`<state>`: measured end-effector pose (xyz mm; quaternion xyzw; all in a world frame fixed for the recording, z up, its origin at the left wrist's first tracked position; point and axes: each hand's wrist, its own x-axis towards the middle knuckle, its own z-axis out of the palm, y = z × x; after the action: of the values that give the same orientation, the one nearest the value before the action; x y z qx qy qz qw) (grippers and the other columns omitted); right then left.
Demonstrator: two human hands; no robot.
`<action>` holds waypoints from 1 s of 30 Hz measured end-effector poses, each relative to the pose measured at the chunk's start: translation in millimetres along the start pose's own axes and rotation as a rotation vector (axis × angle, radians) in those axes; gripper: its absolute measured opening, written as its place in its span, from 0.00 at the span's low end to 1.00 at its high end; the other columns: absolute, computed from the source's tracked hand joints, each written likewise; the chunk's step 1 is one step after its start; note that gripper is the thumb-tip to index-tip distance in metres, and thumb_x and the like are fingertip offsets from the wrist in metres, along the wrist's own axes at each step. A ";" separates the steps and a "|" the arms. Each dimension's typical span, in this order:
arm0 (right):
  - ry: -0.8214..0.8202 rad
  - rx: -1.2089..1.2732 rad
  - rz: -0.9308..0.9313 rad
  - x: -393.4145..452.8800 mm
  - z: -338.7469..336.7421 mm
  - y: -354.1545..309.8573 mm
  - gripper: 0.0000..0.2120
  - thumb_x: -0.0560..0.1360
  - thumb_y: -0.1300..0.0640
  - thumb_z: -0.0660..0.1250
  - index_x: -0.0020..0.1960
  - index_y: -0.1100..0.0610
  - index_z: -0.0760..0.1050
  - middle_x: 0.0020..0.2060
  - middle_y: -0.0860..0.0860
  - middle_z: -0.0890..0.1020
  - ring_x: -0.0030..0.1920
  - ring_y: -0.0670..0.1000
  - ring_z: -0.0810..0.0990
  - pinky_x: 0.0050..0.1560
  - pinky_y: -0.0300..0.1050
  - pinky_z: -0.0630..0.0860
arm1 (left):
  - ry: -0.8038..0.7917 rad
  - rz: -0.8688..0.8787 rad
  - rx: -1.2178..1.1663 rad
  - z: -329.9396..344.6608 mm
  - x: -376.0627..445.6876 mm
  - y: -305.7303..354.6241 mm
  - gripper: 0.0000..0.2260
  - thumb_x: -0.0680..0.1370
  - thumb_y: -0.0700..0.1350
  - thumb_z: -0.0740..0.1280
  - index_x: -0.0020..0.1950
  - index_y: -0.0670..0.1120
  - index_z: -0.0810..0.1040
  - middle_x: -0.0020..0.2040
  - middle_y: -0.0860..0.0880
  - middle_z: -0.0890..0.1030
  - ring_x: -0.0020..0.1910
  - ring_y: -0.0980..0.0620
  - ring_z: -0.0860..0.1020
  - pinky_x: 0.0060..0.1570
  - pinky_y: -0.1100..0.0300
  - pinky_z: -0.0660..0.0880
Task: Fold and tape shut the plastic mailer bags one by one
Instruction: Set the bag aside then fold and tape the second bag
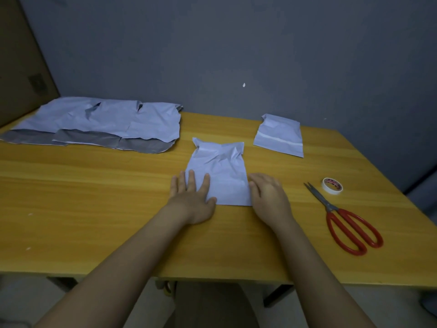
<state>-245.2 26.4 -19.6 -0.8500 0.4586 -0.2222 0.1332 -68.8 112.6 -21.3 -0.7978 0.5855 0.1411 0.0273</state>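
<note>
Folded mailer bag (218, 174) at frame centre on the table (94, 209); left hand (192, 197) flat, fingers spread on its left edge, right hand (268, 195) loosely curled at its right edge — best press the crease firmly before reaching right for tape roll (332, 185) — scissors (343, 216) beside it.

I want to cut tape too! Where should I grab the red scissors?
Grab the red scissors by the looped red handles, reaching from the near table edge. The handles lie toward you, while the closed blades point away toward the tape roll.
</note>
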 end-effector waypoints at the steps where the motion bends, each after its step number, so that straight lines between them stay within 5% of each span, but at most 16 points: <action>1: 0.003 0.032 0.000 6.7 0.9 1.8 0.15 0.81 0.55 0.57 0.64 0.56 0.75 0.61 0.53 0.77 0.64 0.57 0.70 0.61 0.44 0.63 | 0.033 0.022 0.016 -1.2 -1.1 1.9 0.29 0.81 0.59 0.45 0.77 0.53 0.35 0.76 0.43 0.33 0.73 0.41 0.31 0.70 0.45 0.31; 8: -0.226 -0.014 0.017 41.9 -3.9 5.9 0.14 0.74 0.50 0.70 0.58 0.52 0.79 0.48 0.50 0.75 0.55 0.54 0.73 0.57 0.45 0.69 | 0.214 0.286 -0.019 -1.6 15.9 22.1 0.26 0.83 0.54 0.46 0.78 0.48 0.43 0.78 0.49 0.41 0.76 0.52 0.37 0.73 0.50 0.35; 18: -0.436 -0.032 0.050 64.6 -12.5 8.5 0.09 0.72 0.47 0.71 0.41 0.49 0.72 0.47 0.50 0.72 0.53 0.51 0.69 0.51 0.44 0.69 | 0.191 0.283 -0.030 13.3 29.3 21.2 0.26 0.83 0.57 0.44 0.78 0.50 0.42 0.78 0.51 0.40 0.76 0.54 0.38 0.72 0.51 0.35; 22: -0.424 0.178 0.061 67.1 -17.7 10.6 0.08 0.70 0.53 0.75 0.40 0.55 0.77 0.41 0.53 0.80 0.41 0.49 0.76 0.40 0.43 0.72 | 0.213 0.282 -0.024 16.6 29.9 20.5 0.26 0.82 0.57 0.44 0.78 0.50 0.42 0.78 0.51 0.40 0.76 0.54 0.38 0.73 0.51 0.35; 30: -0.342 0.430 0.029 58.4 -9.1 17.5 0.09 0.72 0.66 0.69 0.41 0.53 0.75 0.34 0.48 0.75 0.29 0.38 0.72 0.36 0.37 0.71 | 0.236 0.278 -0.043 18.8 30.1 21.6 0.26 0.82 0.57 0.44 0.78 0.51 0.42 0.78 0.51 0.41 0.76 0.54 0.38 0.73 0.51 0.35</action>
<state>-234.3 -32.3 -4.4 -0.8206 0.3840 -0.1659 0.3894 -84.6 81.8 -44.4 -0.7205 0.6863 0.0613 -0.0783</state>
